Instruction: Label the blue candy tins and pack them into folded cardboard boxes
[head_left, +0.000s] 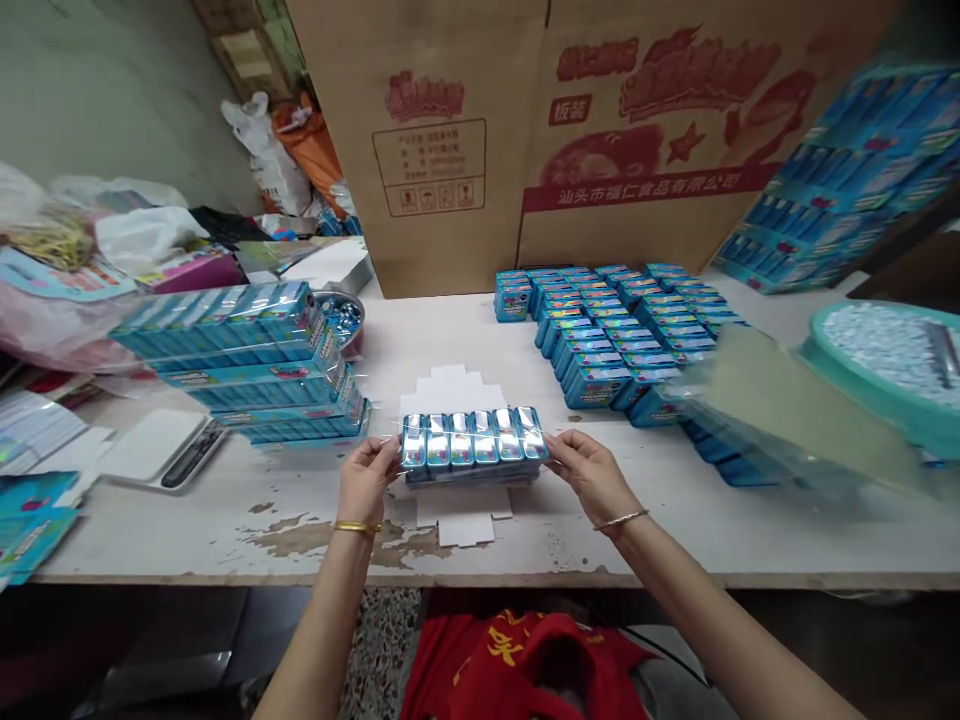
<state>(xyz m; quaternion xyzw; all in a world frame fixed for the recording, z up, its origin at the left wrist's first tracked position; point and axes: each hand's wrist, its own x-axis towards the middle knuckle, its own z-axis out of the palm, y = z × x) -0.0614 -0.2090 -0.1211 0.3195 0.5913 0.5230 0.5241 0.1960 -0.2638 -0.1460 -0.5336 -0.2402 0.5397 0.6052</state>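
Note:
A row of several small blue packets with shiny tops, in clear film, makes up a pack [474, 440] at the middle of the table. My left hand [365, 482] pinches the film at its left end. At the other end, the fingers of my right hand [592, 476] are closed on the right edge. Under the pack lies a white cut-out card sheet [465, 528], partly covered. Left of it stands a stack of similar blue packs [277, 375]. Rows of loose blue boxes [600, 335] stand beyond my right hand.
A white scale [154, 448] sits at the left, with a metal bowl [349, 320] behind the stack. Large cartons [450, 245] form the back. On the right are a green basin [832, 345] of small white pieces, a blurred plastic-covered sheet [802, 410] and tall stacked packs [847, 170].

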